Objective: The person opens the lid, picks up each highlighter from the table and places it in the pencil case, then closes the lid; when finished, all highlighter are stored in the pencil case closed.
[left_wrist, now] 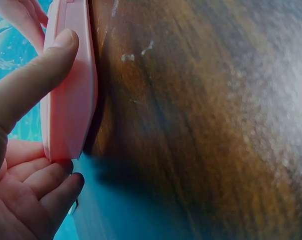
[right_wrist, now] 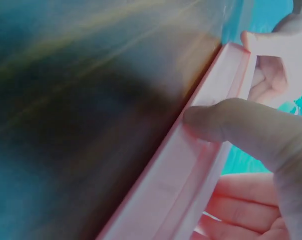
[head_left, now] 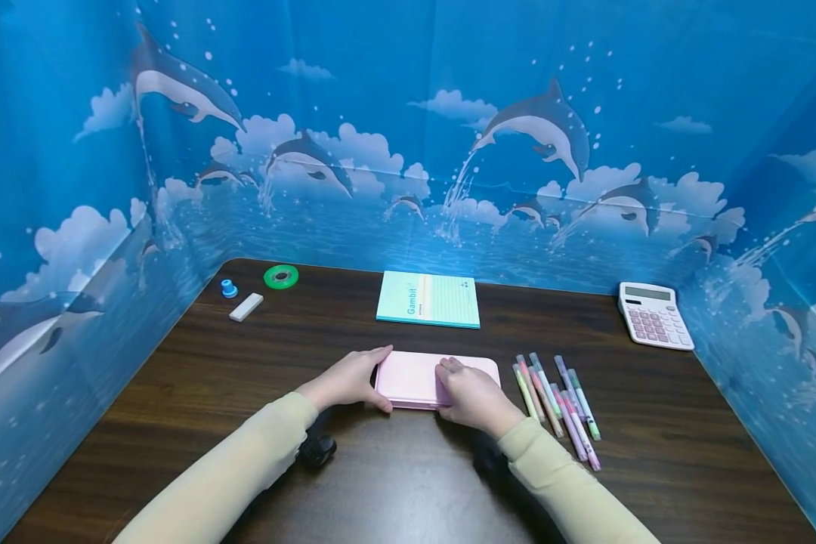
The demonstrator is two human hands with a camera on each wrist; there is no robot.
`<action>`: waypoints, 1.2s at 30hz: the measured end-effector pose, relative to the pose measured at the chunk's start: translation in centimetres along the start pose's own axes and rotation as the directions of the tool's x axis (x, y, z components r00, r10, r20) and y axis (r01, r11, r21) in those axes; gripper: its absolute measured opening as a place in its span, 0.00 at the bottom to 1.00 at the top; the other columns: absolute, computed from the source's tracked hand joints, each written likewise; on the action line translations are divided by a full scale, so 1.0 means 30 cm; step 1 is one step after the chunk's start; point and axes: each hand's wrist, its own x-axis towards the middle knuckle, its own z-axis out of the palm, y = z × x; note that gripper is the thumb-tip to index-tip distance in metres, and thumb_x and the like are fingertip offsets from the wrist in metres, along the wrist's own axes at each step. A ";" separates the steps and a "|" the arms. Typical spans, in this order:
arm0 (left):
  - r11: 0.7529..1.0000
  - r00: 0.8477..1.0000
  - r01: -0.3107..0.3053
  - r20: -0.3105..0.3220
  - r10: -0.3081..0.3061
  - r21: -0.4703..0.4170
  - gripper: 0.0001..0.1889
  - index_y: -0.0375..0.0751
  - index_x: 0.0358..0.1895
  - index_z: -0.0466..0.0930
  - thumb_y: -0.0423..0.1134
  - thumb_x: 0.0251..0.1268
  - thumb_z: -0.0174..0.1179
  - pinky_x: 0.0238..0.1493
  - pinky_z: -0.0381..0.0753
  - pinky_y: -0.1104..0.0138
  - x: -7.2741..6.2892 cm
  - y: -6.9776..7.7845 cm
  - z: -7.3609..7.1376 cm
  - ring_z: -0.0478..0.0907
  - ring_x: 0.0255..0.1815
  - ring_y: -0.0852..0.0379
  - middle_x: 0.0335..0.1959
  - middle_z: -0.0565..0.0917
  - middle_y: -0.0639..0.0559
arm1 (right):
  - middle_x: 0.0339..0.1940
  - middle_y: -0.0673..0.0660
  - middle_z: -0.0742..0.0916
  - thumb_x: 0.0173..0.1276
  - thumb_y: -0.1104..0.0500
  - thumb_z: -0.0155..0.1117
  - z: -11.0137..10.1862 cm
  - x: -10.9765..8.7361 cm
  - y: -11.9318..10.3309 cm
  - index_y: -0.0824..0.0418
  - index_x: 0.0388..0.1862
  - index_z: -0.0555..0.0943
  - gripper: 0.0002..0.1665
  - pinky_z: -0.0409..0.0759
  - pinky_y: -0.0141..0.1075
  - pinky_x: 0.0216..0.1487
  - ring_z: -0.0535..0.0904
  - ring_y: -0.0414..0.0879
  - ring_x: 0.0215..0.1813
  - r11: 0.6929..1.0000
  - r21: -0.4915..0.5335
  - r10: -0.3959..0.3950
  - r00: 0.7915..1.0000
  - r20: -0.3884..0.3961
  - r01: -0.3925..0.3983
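A flat pink pencil case (head_left: 411, 375) lies on the table in front of me, its long side towards me. My left hand (head_left: 352, 380) holds its left end. In the left wrist view, the thumb (left_wrist: 60, 50) rests on the front side of the case (left_wrist: 73, 112), and curled fingers touch its end. Towards the other end, my right hand (head_left: 476, 397) grips the case with fingers bent on the lid. Its thumb (right_wrist: 211, 120) presses the front side in the right wrist view. The case looks closed; its inside is hidden.
Several capped markers (head_left: 557, 404) lie loose right of the case. Behind it is a mint notebook (head_left: 442, 300). A calculator (head_left: 655, 316) sits at the far right. Green tape (head_left: 273, 276), a white eraser (head_left: 246, 307) and a small blue object (head_left: 228, 289) lie at the back left.
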 end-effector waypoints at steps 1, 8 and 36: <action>1.000 1.000 0.001 0.002 -0.001 0.003 0.56 0.33 0.70 0.59 0.53 0.37 0.77 0.67 0.65 0.58 0.001 0.002 -0.001 0.65 0.69 0.48 0.69 0.67 0.40 | 0.46 0.64 0.85 0.42 0.54 0.78 -0.002 0.003 -0.004 0.68 0.39 0.78 0.28 0.81 0.43 0.49 0.82 0.56 0.52 1.000 -0.018 -0.009 1.000 -0.001 0.009; 1.000 1.000 -0.005 0.016 0.004 0.021 0.58 0.30 0.72 0.55 0.51 0.36 0.79 0.67 0.65 0.58 0.003 0.004 0.000 0.65 0.69 0.48 0.70 0.65 0.39 | 0.34 0.63 0.83 0.40 0.57 0.74 0.000 0.013 -0.038 0.72 0.37 0.78 0.27 0.82 0.40 0.36 0.82 0.54 0.39 0.984 -0.163 -0.072 0.997 -0.012 0.069; 1.000 0.999 -0.023 -0.023 0.024 0.019 0.55 0.30 0.71 0.57 0.46 0.38 0.79 0.68 0.63 0.57 0.002 -0.001 0.020 0.64 0.69 0.46 0.69 0.66 0.38 | 0.24 0.56 0.80 0.44 0.61 0.70 -0.004 0.001 -0.055 0.66 0.28 0.77 0.14 0.79 0.38 0.25 0.78 0.48 0.28 0.978 -0.194 -0.080 0.996 -0.038 0.071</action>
